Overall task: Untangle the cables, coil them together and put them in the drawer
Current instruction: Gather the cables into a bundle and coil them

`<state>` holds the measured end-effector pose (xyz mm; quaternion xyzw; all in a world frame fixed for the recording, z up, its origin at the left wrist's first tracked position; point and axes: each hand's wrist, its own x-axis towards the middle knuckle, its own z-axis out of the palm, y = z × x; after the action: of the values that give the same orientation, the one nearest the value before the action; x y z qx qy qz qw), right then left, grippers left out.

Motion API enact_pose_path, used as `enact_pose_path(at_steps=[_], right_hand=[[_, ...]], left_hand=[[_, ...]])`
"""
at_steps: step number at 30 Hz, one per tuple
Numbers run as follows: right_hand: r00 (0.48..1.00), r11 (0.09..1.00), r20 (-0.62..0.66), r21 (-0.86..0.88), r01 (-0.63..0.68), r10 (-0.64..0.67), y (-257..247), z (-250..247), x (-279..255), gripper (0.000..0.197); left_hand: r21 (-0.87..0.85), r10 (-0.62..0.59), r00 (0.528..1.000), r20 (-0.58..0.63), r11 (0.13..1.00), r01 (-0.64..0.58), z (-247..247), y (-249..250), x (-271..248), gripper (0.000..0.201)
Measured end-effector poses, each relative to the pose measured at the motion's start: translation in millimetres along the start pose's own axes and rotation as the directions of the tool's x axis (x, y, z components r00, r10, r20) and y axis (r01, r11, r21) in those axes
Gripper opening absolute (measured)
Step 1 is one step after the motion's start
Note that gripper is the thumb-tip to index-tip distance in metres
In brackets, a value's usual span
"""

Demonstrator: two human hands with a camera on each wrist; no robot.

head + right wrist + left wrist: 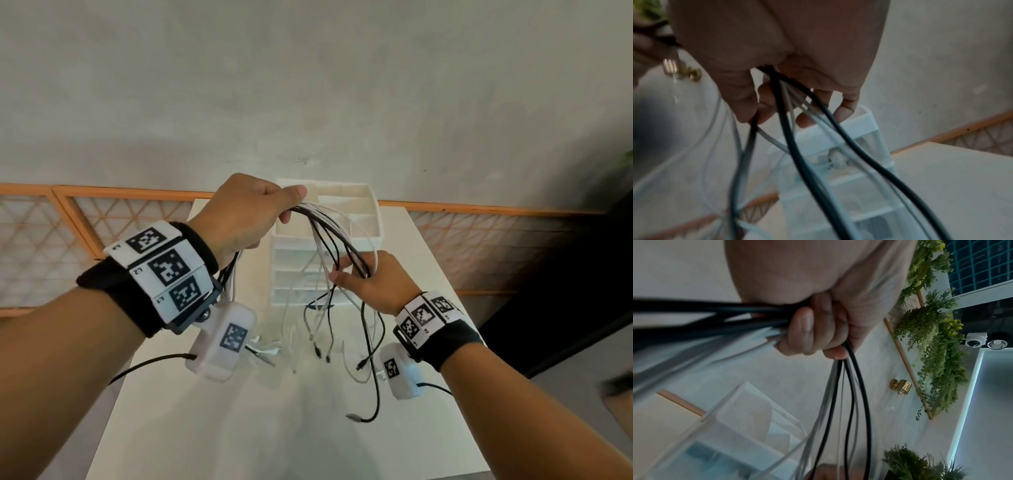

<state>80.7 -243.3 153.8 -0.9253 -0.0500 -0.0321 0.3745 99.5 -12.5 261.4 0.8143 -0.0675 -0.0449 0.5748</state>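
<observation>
A bundle of black and white cables [334,240] hangs in the air between my two hands, above the white table [239,428]. My left hand [253,212] grips the bundle high up, its fingers curled round the cables [756,316]. Lower and to the right, my right hand [370,279] holds the same cables [789,113] in curled fingers. Loose ends with plugs [322,354] dangle over the table. Behind the cables stands a white drawer unit [291,260] with translucent drawers [849,164], all looking closed.
The drawer unit carries a divided open tray [359,202] on top. An orange lattice railing [102,212] runs behind the table against a grey wall. Dark furniture [565,291] stands at the right. Thin black leads [144,365] trail from the wrist cameras.
</observation>
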Motion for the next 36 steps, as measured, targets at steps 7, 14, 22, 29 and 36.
enact_pose_path(at_steps=[7, 14, 22, 29, 36], right_hand=[[0.9, 0.862, 0.199, -0.427, -0.275, 0.387, 64, 32, -10, 0.046], [0.966, 0.909, -0.118, -0.327, -0.258, 0.231, 39, -8, 0, 0.028], [0.969, 0.972, -0.163, 0.111, 0.206, -0.186, -40, 10, 12, 0.008], [0.992, 0.974, -0.113, 0.213, 0.08, -0.057, -20, 18, 7, 0.018], [0.997, 0.997, -0.052, -0.052, 0.051, -0.054, 3, 16, 9, 0.017]], left_hand=[[-0.156, 0.041, 0.999, -0.028, 0.987, -0.044, -19, 22, -1, 0.043], [-0.088, 0.004, 0.999, 0.044, 0.996, -0.001, -5, 12, -6, 0.042], [-0.015, 0.019, 0.997, 0.076, 1.0, -0.018, 9, 9, -7, 0.044], [-0.029, -0.06, 0.998, 0.032, 0.998, 0.061, -2, -5, -8, 0.043], [-0.049, -0.028, 0.999, -0.031, 0.998, 0.027, -9, 2, -5, 0.042]])
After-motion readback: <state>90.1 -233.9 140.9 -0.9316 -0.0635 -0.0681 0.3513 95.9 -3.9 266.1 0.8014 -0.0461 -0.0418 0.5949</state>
